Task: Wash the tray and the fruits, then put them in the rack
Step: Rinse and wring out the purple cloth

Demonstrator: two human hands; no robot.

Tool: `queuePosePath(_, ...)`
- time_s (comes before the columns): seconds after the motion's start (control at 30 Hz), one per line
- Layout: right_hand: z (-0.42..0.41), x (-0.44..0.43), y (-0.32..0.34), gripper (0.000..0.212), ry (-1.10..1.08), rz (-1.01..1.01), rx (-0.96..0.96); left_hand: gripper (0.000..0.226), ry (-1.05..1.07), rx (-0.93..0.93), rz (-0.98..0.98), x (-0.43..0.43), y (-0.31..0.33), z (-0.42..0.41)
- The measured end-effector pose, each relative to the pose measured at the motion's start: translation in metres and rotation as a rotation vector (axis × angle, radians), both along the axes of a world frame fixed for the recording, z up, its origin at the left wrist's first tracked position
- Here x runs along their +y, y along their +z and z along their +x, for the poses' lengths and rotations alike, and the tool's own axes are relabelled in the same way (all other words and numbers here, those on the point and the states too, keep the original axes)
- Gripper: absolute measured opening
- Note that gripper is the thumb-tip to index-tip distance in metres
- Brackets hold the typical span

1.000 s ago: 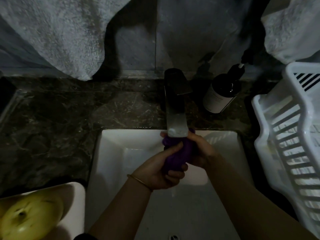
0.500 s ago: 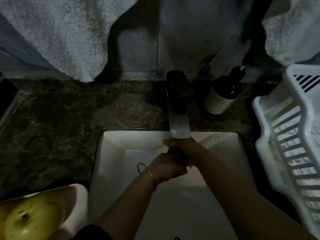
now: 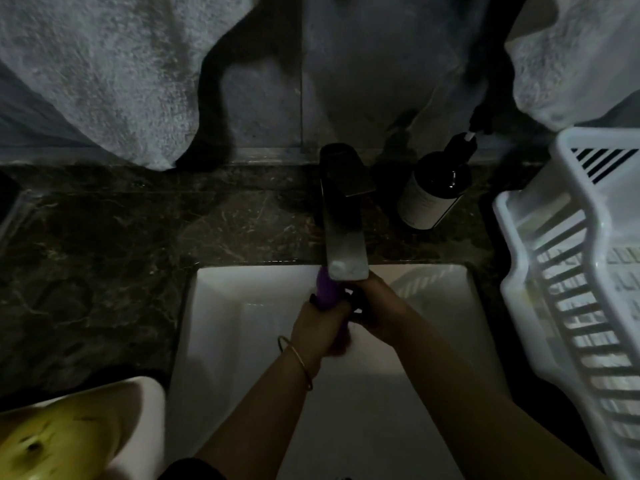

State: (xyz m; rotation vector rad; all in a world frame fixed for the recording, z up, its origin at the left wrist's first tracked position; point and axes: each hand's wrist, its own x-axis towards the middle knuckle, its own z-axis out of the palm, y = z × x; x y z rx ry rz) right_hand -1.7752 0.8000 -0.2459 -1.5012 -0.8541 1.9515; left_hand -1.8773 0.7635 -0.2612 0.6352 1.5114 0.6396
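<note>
A long purple fruit (image 3: 327,289), shaped like an eggplant, is under the faucet spout (image 3: 346,261) above the white sink (image 3: 221,327). My left hand (image 3: 320,329) grips its lower part, with a thin bangle on the wrist. My right hand (image 3: 375,308) is wrapped around it from the right, fingers curled at its side. A yellow-green apple (image 3: 52,445) lies on the white tray (image 3: 145,410) at the lower left. The white slatted rack (image 3: 571,306) stands to the right of the sink.
A dark soap bottle (image 3: 433,192) stands on the dark marble counter (image 3: 104,254) right of the faucet. Grey towels (image 3: 104,71) hang on the wall behind. A clear container edge (image 3: 14,216) shows at the far left.
The purple fruit has turned in my hands; its upper end now sticks out above my left hand beside the spout. Both hands stay under the faucet.
</note>
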Motion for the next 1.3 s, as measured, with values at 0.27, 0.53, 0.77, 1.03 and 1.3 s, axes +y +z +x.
queuePosePath(0.27,0.017,-0.001,-0.021,0.05,-0.344,-0.193,0.139,0.059,0.459,-0.784,-0.309,0.022,0.008,0.011)
queuePosePath(0.53,0.022,-0.001,-0.019,0.045,-0.236,-0.223,0.143,0.057,0.671,-0.978,-0.362,0.031,0.02,0.013)
queuePosePath(0.77,0.017,-0.008,-0.015,0.052,-0.242,-0.263,0.198,0.063,0.545,-0.941,-0.376,0.018,0.021,0.009)
queuePosePath(1.03,0.014,-0.013,-0.009,0.058,-0.198,-0.165,0.527,0.054,0.453,-1.0,-0.383,-0.023,0.037,0.003)
queuePosePath(1.3,0.009,0.004,0.003,0.055,0.17,-0.071,0.226,0.02,0.03,-0.567,-0.327,-0.012,0.041,-0.009)
